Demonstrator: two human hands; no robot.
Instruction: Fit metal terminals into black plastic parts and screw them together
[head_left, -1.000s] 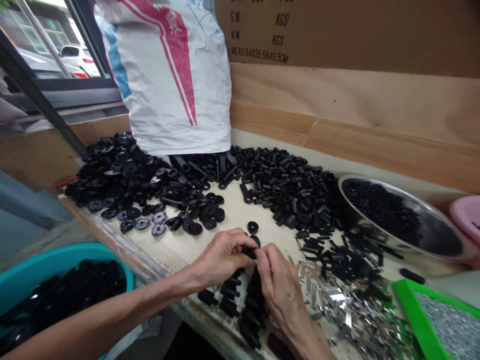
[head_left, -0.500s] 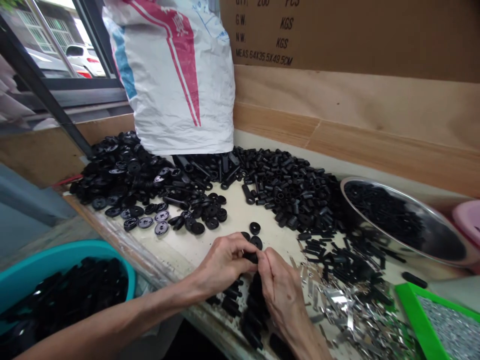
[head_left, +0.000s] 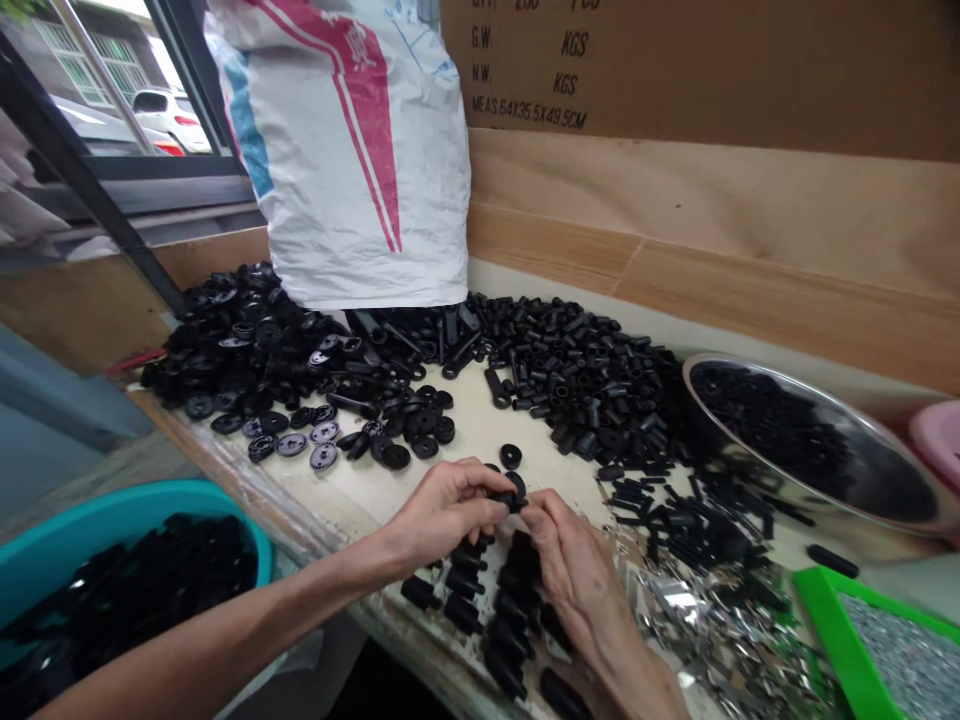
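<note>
A teal plastic tub (head_left: 264,540) full of black pieces stands left of the worker's left hand (head_left: 442,512). Beyond that hand, on the cream table (head_left: 352,495), a heap of black round discs (head_left: 247,350) spreads before a white sack (head_left: 352,170) with a red stripe.

The left hand pinches a small black part (head_left: 505,498), apparently plastic, between thumb and fingers, just above the table. Its exact shape is mostly hidden. It looks light, stiff and perhaps slick, unlikely to break; its sides seem the surest hold, leaving the end near the right hand (head_left: 574,575) free.

Below and between the hands lie rows of black cylinders (head_left: 510,605). The right hand's thumb and forefinger draw close together at the part's right end; whether they grip it cannot be told. Beyond this hand sits a mound of short black tubes (head_left: 592,370); to its right, silver metal strips (head_left: 720,620), a steel bowl (head_left: 900,495) and a green tray (head_left: 832,620).

Compared with half a second earlier, the left hand sits slightly higher, while the right hand's wrist angles farther right, baring more cylinders.
</note>
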